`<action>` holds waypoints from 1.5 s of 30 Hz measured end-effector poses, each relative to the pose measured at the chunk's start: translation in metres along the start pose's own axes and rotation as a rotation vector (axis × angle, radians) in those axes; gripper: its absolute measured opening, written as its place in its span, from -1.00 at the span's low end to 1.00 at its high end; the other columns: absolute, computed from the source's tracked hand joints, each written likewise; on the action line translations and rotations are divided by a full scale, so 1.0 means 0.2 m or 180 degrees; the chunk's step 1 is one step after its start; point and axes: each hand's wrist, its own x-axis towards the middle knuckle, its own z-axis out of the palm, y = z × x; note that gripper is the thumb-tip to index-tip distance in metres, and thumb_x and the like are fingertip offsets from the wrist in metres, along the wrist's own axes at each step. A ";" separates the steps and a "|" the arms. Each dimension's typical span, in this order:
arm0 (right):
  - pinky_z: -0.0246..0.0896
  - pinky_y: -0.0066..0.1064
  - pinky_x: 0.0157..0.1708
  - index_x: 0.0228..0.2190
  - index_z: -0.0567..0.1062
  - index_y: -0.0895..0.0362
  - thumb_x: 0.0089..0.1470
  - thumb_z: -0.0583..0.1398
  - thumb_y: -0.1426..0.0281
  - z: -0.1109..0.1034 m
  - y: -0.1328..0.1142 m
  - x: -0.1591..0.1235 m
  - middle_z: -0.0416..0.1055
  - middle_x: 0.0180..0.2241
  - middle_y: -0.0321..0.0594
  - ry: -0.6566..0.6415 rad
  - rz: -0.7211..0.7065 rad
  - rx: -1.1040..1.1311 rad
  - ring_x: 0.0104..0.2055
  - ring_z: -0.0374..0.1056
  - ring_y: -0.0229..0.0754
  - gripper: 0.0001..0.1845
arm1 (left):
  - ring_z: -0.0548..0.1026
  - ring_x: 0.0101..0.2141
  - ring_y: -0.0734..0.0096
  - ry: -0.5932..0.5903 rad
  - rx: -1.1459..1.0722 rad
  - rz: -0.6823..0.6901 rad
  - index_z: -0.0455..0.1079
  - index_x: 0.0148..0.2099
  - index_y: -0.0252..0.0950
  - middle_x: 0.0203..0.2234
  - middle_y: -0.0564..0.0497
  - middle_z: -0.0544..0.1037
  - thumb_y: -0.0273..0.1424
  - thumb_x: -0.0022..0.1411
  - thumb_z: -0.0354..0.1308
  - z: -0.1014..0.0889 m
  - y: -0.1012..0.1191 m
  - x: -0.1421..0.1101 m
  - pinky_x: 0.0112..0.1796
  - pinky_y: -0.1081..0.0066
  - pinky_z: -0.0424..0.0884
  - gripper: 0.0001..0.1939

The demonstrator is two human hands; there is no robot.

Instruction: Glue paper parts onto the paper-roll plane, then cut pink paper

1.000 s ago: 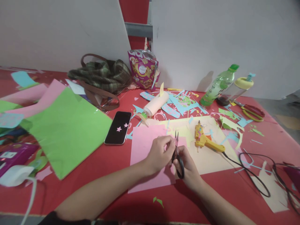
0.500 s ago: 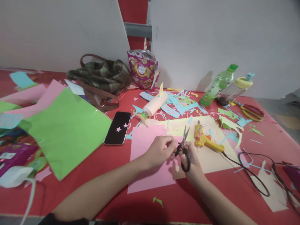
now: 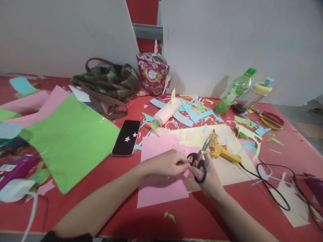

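Note:
Black-handled scissors are held in my right hand, their blades parted slightly and pointing up and away toward the glue gun. My left hand is pinched closed, its fingertips meeting those of my right hand beside the scissor handles. A small bit of pink paper shows just below the joined fingertips; most of it is hidden by them. Under both hands lies a sheet of pink paper. Two small pink paper stars rest on the dark phone to the left.
A yellow glue gun with a black cord lies on cream paper at right. Large green sheets cover the left side. Behind are a wrapped roll, paper scraps, a snack bag, a plaid bag and a green bottle.
The scissors have swung to the right in my right hand, their blades turning away from my left hand. My fingertips have come together over the pink paper.

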 end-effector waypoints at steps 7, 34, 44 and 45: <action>0.04 -0.63 -0.63 -0.45 0.12 0.04 -0.24 0.23 0.54 0.01 -0.01 -0.01 0.25 -0.51 -0.49 0.0010 0.0089 -0.0244 -0.60 0.13 -0.45 -0.62 | 0.16 -0.67 0.63 0.0335 -0.0113 -0.0093 0.19 -0.58 -0.36 -0.71 0.12 0.27 -0.39 0.08 -0.13 -0.02 0.01 0.00 -0.63 0.57 0.04 -0.75; 0.13 -0.50 -0.51 -0.45 0.13 0.04 -0.21 0.25 0.45 0.00 0.02 -0.01 0.26 -0.51 -0.44 -0.0283 0.0073 -0.0159 -0.53 0.22 -0.37 -0.63 | 0.15 -0.59 0.61 0.0855 0.0059 -0.0053 0.15 -0.57 -0.34 -0.67 0.14 0.19 -0.40 0.11 -0.12 -0.08 0.01 -0.01 -0.54 0.57 0.10 -0.76; 0.08 -0.50 -0.59 -0.39 0.12 0.03 -0.18 0.22 0.21 -0.01 0.06 -0.02 0.20 -0.43 -0.31 -0.1246 0.0116 -0.0102 -0.36 0.23 -0.22 -0.61 | 0.21 -0.54 0.57 0.1110 0.0084 -0.0054 0.22 -0.51 -0.35 -0.64 0.13 0.23 -0.35 0.15 -0.16 -0.15 0.06 -0.04 -0.46 0.54 0.15 -0.74; 0.07 -0.51 -0.60 -0.39 0.13 0.03 -0.19 0.22 0.20 -0.02 0.06 -0.02 0.20 -0.43 -0.31 -0.1264 0.0131 -0.0115 -0.35 0.23 -0.22 -0.61 | 0.21 -0.54 0.56 0.1093 0.0093 -0.0047 0.23 -0.51 -0.35 -0.63 0.13 0.24 -0.35 0.15 -0.16 -0.15 0.06 -0.04 -0.45 0.54 0.15 -0.73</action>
